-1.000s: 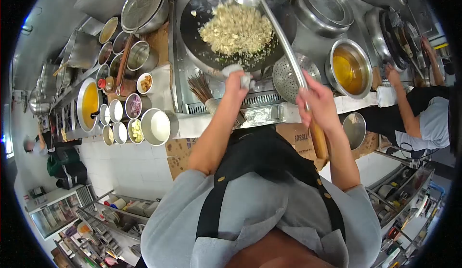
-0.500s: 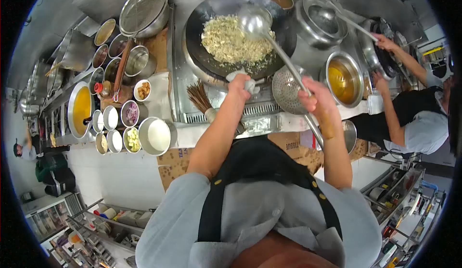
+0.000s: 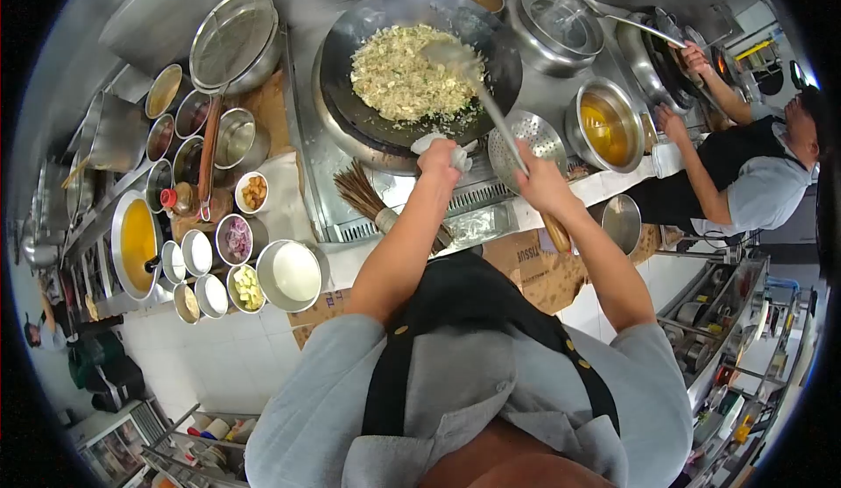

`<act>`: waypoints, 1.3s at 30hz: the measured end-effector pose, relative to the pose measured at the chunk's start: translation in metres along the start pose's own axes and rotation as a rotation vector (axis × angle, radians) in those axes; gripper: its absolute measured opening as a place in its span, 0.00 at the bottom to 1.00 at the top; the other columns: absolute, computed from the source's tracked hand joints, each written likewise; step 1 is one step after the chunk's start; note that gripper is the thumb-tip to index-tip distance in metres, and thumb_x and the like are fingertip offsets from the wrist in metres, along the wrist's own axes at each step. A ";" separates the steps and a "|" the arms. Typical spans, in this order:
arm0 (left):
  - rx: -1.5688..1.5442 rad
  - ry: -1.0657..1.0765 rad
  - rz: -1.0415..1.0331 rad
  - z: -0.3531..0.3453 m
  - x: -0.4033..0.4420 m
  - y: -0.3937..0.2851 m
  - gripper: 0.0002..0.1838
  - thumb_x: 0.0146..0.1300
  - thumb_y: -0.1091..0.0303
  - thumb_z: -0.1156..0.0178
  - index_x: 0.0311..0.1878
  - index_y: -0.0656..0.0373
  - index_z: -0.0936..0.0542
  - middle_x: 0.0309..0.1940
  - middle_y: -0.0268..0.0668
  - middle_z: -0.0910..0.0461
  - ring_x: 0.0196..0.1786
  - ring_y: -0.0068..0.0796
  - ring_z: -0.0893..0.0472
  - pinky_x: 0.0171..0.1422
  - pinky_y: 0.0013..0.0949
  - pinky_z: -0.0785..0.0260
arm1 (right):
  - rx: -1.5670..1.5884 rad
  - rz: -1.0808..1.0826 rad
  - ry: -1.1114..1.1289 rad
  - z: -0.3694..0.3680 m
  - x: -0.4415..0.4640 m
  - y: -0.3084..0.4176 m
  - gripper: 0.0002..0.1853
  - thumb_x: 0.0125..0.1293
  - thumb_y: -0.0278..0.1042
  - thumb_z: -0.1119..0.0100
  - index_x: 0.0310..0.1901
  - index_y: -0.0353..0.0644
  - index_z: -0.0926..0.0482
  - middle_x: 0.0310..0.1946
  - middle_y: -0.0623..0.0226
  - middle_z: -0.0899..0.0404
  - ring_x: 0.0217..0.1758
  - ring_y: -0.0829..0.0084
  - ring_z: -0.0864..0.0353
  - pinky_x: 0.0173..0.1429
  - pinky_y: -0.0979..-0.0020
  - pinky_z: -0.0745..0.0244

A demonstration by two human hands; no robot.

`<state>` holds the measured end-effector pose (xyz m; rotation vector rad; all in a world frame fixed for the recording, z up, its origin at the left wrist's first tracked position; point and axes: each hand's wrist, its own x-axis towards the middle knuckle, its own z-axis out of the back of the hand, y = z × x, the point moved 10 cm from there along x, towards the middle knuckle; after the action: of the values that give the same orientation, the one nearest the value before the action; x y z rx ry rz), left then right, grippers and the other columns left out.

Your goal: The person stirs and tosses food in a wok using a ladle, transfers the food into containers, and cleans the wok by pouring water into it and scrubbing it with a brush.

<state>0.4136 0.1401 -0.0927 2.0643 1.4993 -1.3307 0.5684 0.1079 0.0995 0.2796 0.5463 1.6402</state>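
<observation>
My left hand [image 3: 442,164] is closed on a folded white cloth [image 3: 431,143] at the near rim of a large dark wok [image 3: 337,76]. A heap of fried rice [image 3: 399,72] with pale and green bits lies in the wok. My right hand [image 3: 540,177] grips a long-handled ladle [image 3: 498,116], whose wooden handle end sticks out below the hand. The ladle's head is blurred by motion over the right part of the rice. Under my right forearm and beside the wok lies a perforated skimmer [image 3: 543,133]. A bamboo brush [image 3: 361,192] rests left of my left wrist.
On the left stand several containers, among them a bowl of yellow liquid [image 3: 138,244], chopped red onion [image 3: 237,239] and a white-filled pot [image 3: 294,275]. A bowl of oil [image 3: 604,130] and a steel pot [image 3: 554,41] stand right. A co-worker [image 3: 718,164] works at the far right.
The ladle has dropped from above the wok's far side onto the rice, its head now smeared. My right hand has shifted slightly left. The whole view has turned a little.
</observation>
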 end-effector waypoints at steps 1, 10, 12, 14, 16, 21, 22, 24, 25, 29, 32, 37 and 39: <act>0.009 -0.009 0.004 -0.003 -0.005 -0.002 0.12 0.47 0.77 0.45 0.38 0.64 0.29 0.33 0.43 0.28 0.29 0.41 0.24 0.24 0.49 0.31 | -0.016 0.093 0.021 0.004 -0.005 0.014 0.28 0.57 0.31 0.46 0.61 0.40 0.36 0.35 0.40 0.24 0.39 0.42 0.24 0.46 0.54 0.30; 0.084 0.064 0.027 0.029 -0.115 -0.002 0.10 0.50 0.74 0.48 0.38 0.60 0.31 0.31 0.43 0.29 0.29 0.40 0.28 0.29 0.47 0.35 | -0.087 0.178 0.315 0.093 -0.156 0.061 0.30 0.57 0.25 0.49 0.63 0.35 0.42 0.28 0.39 0.25 0.33 0.42 0.24 0.39 0.53 0.30; 0.069 0.067 0.054 0.030 -0.117 0.006 0.09 0.50 0.74 0.49 0.37 0.58 0.31 0.31 0.43 0.29 0.28 0.40 0.28 0.30 0.46 0.35 | -0.144 0.224 0.326 0.083 -0.166 0.051 0.31 0.57 0.25 0.49 0.63 0.32 0.43 0.30 0.37 0.26 0.34 0.43 0.24 0.39 0.53 0.29; 0.042 0.089 0.081 0.019 -0.079 0.012 0.10 0.50 0.74 0.49 0.38 0.57 0.31 0.31 0.42 0.29 0.29 0.40 0.28 0.31 0.45 0.35 | -0.188 0.125 0.420 0.051 -0.137 0.029 0.33 0.55 0.23 0.50 0.63 0.27 0.47 0.29 0.37 0.26 0.33 0.44 0.23 0.38 0.54 0.28; 0.056 0.137 -0.020 0.029 -0.048 0.026 0.09 0.50 0.74 0.50 0.38 0.56 0.31 0.31 0.41 0.27 0.30 0.38 0.26 0.30 0.45 0.33 | -0.188 0.155 0.268 0.024 -0.095 0.008 0.34 0.54 0.23 0.52 0.64 0.27 0.48 0.25 0.40 0.25 0.30 0.45 0.23 0.35 0.54 0.28; 0.156 0.207 -0.173 0.089 -0.092 0.085 0.09 0.49 0.75 0.51 0.36 0.58 0.30 0.30 0.40 0.25 0.31 0.37 0.25 0.31 0.43 0.31 | -0.034 0.228 0.002 0.000 -0.106 -0.031 0.32 0.55 0.23 0.51 0.63 0.30 0.45 0.26 0.42 0.24 0.31 0.47 0.22 0.34 0.54 0.28; 0.168 0.194 -0.173 0.085 -0.108 0.085 0.09 0.49 0.75 0.51 0.36 0.58 0.29 0.30 0.40 0.25 0.31 0.38 0.25 0.31 0.43 0.30 | 0.092 0.234 -0.024 0.009 -0.128 -0.028 0.31 0.55 0.23 0.50 0.63 0.31 0.44 0.26 0.42 0.24 0.31 0.47 0.22 0.34 0.55 0.28; 0.150 0.088 -0.084 0.070 -0.123 0.060 0.10 0.48 0.76 0.52 0.36 0.58 0.29 0.31 0.42 0.26 0.32 0.38 0.25 0.33 0.45 0.30 | 0.337 0.237 -0.072 0.033 -0.169 -0.020 0.31 0.54 0.22 0.48 0.62 0.32 0.41 0.27 0.43 0.24 0.32 0.47 0.22 0.35 0.56 0.28; 0.095 0.080 -0.063 0.059 -0.120 0.048 0.10 0.47 0.77 0.52 0.36 0.58 0.31 0.32 0.43 0.27 0.33 0.41 0.26 0.35 0.48 0.30 | 0.355 0.247 -0.141 0.039 -0.179 -0.018 0.30 0.54 0.22 0.46 0.61 0.34 0.39 0.27 0.44 0.24 0.31 0.47 0.23 0.35 0.57 0.29; 0.065 0.053 0.012 0.050 -0.117 0.044 0.12 0.46 0.79 0.52 0.37 0.59 0.32 0.35 0.46 0.30 0.36 0.45 0.27 0.40 0.51 0.31 | 0.382 0.309 -0.347 0.020 -0.180 -0.021 0.30 0.54 0.21 0.46 0.61 0.35 0.38 0.27 0.44 0.25 0.31 0.46 0.23 0.36 0.57 0.29; 0.090 0.092 0.108 0.058 -0.105 0.046 0.12 0.46 0.79 0.51 0.37 0.59 0.32 0.35 0.46 0.30 0.38 0.46 0.27 0.43 0.51 0.31 | 0.360 0.175 -0.318 -0.055 -0.157 -0.055 0.29 0.54 0.21 0.47 0.60 0.34 0.37 0.26 0.43 0.25 0.30 0.46 0.24 0.35 0.57 0.29; 0.153 0.223 0.139 0.053 -0.109 0.033 0.10 0.45 0.77 0.51 0.35 0.61 0.32 0.31 0.46 0.30 0.35 0.46 0.26 0.36 0.49 0.31 | 0.406 0.032 -0.284 -0.038 -0.163 -0.021 0.31 0.53 0.20 0.48 0.62 0.33 0.40 0.25 0.39 0.26 0.29 0.44 0.24 0.34 0.55 0.30; 0.127 0.328 0.223 0.055 -0.088 0.023 0.09 0.44 0.77 0.50 0.32 0.61 0.31 0.30 0.46 0.29 0.33 0.46 0.27 0.34 0.48 0.32 | 0.270 0.068 -0.462 -0.020 -0.162 0.001 0.30 0.53 0.21 0.48 0.61 0.30 0.40 0.25 0.40 0.26 0.29 0.44 0.24 0.35 0.54 0.30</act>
<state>0.4002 0.0400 -0.0603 2.5447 1.2768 -1.0669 0.5820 -0.0552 0.1039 0.8605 0.4042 1.4986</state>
